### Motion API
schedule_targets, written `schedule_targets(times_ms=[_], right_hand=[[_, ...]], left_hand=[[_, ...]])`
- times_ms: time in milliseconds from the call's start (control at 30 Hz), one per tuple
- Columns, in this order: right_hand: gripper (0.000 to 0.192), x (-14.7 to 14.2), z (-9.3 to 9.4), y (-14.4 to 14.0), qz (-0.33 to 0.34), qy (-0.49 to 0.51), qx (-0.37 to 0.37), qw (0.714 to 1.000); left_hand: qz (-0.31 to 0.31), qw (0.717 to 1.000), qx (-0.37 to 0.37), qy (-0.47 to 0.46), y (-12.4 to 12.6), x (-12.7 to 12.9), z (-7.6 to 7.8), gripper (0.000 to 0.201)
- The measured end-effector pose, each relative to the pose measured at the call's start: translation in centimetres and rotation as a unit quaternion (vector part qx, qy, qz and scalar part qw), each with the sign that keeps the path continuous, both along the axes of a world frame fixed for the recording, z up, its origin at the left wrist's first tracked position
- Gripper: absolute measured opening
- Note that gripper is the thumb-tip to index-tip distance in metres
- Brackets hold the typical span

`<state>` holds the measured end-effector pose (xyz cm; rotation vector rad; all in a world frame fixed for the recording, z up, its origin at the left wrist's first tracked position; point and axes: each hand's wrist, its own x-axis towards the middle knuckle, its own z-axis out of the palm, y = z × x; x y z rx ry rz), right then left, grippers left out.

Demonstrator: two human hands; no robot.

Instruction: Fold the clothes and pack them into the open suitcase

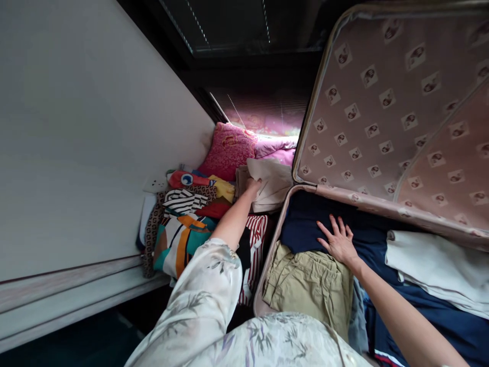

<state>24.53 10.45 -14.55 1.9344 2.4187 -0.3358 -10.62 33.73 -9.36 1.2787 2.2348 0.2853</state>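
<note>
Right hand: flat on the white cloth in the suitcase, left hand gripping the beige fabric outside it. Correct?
Not quite. In the head view the right hand lies flat on the navy cloth, not the white cloth. The left hand does grip the beige fabric outside the suitcase.

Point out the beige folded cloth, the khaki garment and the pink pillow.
beige folded cloth [272,189]: head view, middle of its top fold.
khaki garment [309,285]: head view, centre of the fabric, inside the suitcase.
pink pillow [228,149]: head view, middle of its patterned face.
</note>
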Motion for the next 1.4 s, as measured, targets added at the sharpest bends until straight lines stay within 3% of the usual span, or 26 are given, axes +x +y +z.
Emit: schedule_targets(times_ms=[100, 200, 267, 333, 400, 500, 567, 667, 733, 800, 867, 1000, 1133, 1267, 1333, 1400], right_hand=[[0.056, 0.1, -0.2, 0.1, 0.001, 0.003, -0.002, 1.000], [0.055, 0.3, -0.1, 0.2, 0.005, 0.005, -0.012, 1.000], [0.056, 0.1, 1.0, 0.7, 0.006, 0.008, -0.030, 1.000], [0.060, -0.6, 3.7, 1.9, 0.010, 0.033, -0.037, 0.999], [0.071, -2.2, 7.8, 4.0, 0.020, 0.100, -0.007, 0.995], [0.106, -5.8, 15.2, 8.4, 0.040, 0.245, 0.076, 0.966], [0.128, -8.3, 19.3, 11.1, 0.066, 0.334, 0.071, 0.938], [0.141, -11.0, 22.6, 12.4, 0.142, 0.483, -0.054, 0.862], [0.124, -11.6, 23.0, 10.6, 0.176, 0.544, -0.183, 0.800], [0.091, -11.3, 22.7, 7.0, 0.172, 0.557, -0.295, 0.757], [0.069, -10.3, 22.1, 2.9, 0.142, 0.562, -0.349, 0.737], [0.087, -6.7, 20.3, -4.4, 0.080, 0.597, -0.320, 0.732], [0.098, -1.3, 18.2, -10.3, 0.009, 0.635, -0.311, 0.707], [0.093, 5.2, 17.7, -15.1, -0.094, 0.654, -0.272, 0.699], [0.082, 9.0, 18.6, -17.1, -0.164, 0.650, -0.228, 0.706], [0.072, 12.7, 19.9, -18.5, -0.245, 0.635, -0.176, 0.711]], left_hand=[[-0.028, 0.999, 0.019, 0.009, -0.4, -0.1, 3.1, 0.032], [-0.131, 0.986, 0.066, 0.077, -1.5, -1.0, 7.4, 0.033], [-0.213, 0.964, 0.092, 0.131, -2.8, -1.9, 10.8, 0.029], [-0.266, 0.944, 0.110, 0.160, -4.3, -2.9, 14.2, 0.022], [-0.304, 0.930, 0.134, 0.159, -6.0, -3.8, 17.4, 0.020], [-0.334, 0.920, 0.171, 0.116, -8.6, -4.6, 21.9, 0.025], [-0.355, 0.915, 0.176, 0.072, -10.3, -4.7, 24.7, 0.027], [-0.412, 0.896, 0.166, 0.012, -12.9, -4.6, 28.4, 0.029], [-0.470, 0.869, 0.151, -0.015, -14.9, -4.4, 30.2, 0.031], [-0.537, 0.832, 0.130, -0.051, -17.0, -4.1, 31.0, 0.032], [-0.589, 0.793, 0.117, -0.106, -18.9, -3.6, 30.9, 0.032], [-0.681, 0.703, 0.073, -0.194, -22.3, 0.2, 29.0, 0.033], [-0.761, 0.617, 0.063, -0.188, -24.2, 7.5, 27.5, 0.027], [-0.805, 0.549, 0.031, -0.223, -22.9, 15.9, 26.3, 0.016], [-0.802, 0.536, -0.004, -0.261, -21.4, 20.5, 25.5, 0.013], [-0.789, 0.543, -0.048, -0.283, -19.8, 25.3, 24.4, 0.015]])
